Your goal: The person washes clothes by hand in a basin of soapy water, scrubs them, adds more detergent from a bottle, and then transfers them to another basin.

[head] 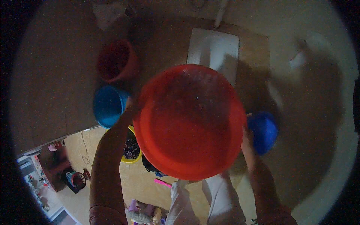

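A large round red plastic basin [194, 121] is held up in front of me and fills the middle of the view. My left hand [130, 106] grips its left side, the fingers mostly in shadow. On the opposite side, my right hand [245, 134] holds the rim, partly hidden by the basin. Just beyond my right hand is a blue round plastic vessel [264, 132]. Close to my left hand stands a light-blue plastic bucket [108, 105]. The basin covers part of a yellow-rimmed tub [140, 156] with dark contents.
A dark red bucket [132, 60] stands behind the light-blue one. Farther off is a white rectangular fixture [215, 42], with a pipe [220, 14] beyond it. A pink-handled object [163, 183] and a pile of cloth-like items [143, 212] lie on the floor near my legs.
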Action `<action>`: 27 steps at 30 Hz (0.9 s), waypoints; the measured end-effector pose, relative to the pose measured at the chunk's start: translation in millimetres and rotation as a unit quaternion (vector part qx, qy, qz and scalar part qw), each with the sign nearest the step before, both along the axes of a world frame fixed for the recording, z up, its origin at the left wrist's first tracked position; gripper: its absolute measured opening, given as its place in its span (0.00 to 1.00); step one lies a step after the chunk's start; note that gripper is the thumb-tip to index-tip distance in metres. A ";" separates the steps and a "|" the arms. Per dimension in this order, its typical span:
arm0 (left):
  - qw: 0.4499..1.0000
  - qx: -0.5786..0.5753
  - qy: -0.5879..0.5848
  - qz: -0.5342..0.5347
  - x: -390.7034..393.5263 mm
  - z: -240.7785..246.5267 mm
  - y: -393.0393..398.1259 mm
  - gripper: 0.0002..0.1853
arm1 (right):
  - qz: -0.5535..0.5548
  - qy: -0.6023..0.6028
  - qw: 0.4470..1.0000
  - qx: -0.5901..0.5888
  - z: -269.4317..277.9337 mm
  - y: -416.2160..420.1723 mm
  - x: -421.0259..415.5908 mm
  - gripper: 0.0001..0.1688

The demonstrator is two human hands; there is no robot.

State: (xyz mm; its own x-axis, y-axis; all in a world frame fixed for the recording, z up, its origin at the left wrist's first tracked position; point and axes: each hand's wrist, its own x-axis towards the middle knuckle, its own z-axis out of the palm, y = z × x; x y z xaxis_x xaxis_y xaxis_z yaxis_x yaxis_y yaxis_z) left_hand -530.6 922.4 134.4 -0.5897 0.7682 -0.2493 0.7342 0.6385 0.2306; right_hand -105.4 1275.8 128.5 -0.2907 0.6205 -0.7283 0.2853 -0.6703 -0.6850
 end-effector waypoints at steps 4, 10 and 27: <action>0.996 -0.035 0.064 -0.057 -27.5 15.2 63.6 0.18 | -0.023 -0.018 0.999 -0.023 -26.8 44.7 -9.0 0.28; 0.995 -0.003 0.087 -0.040 -52.6 8.1 93.9 0.16 | 0.042 -0.135 0.990 -0.001 -16.1 89.3 -65.2 0.30; 0.973 -0.227 0.035 0.020 -114.0 94.8 226.6 0.12 | 0.217 -0.111 0.970 0.019 -99.1 128.7 -62.5 0.30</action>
